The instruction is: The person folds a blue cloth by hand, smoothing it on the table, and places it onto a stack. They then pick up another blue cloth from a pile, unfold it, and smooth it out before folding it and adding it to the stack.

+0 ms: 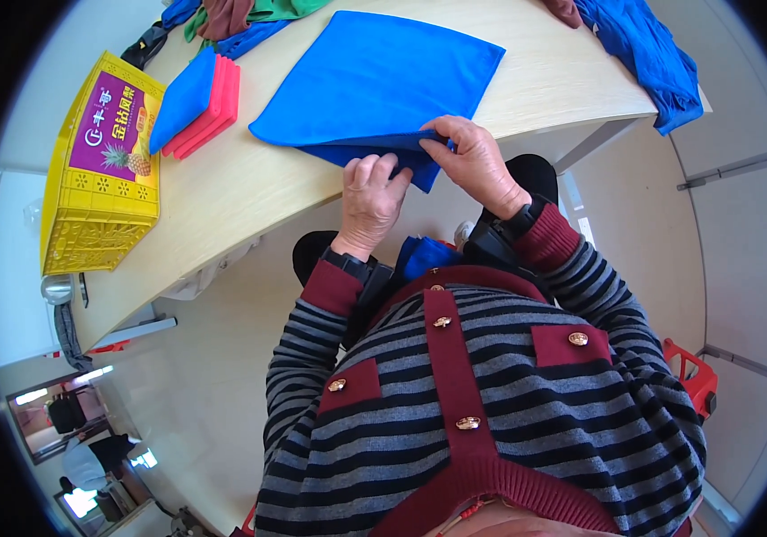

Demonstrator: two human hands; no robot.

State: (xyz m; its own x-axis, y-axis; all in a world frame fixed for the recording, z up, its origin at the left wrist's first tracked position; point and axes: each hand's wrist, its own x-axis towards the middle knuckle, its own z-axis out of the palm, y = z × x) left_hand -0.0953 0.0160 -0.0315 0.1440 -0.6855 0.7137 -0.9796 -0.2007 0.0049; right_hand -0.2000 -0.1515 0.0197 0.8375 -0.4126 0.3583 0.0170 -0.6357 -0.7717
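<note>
A blue cloth [383, 76] lies spread on the table, its near edge doubled and hanging a little over the table's front. My right hand [473, 161] pinches that edge at its right end between thumb and fingers. Beside it on the left, my left hand [372, 199] is closed with curled fingers on the lower layer of the same edge. The two layers stand slightly apart between my hands. Another piece of blue fabric [424, 257] shows at my lap, partly hidden by my clothing.
A stack of folded red and blue cloths [200, 103] leans beside a yellow plastic crate [102, 224] on the table's [249, 183] left. Mixed cloths [249, 22] are heaped at the far left; a crumpled blue cloth [647, 63] hangs over the right edge.
</note>
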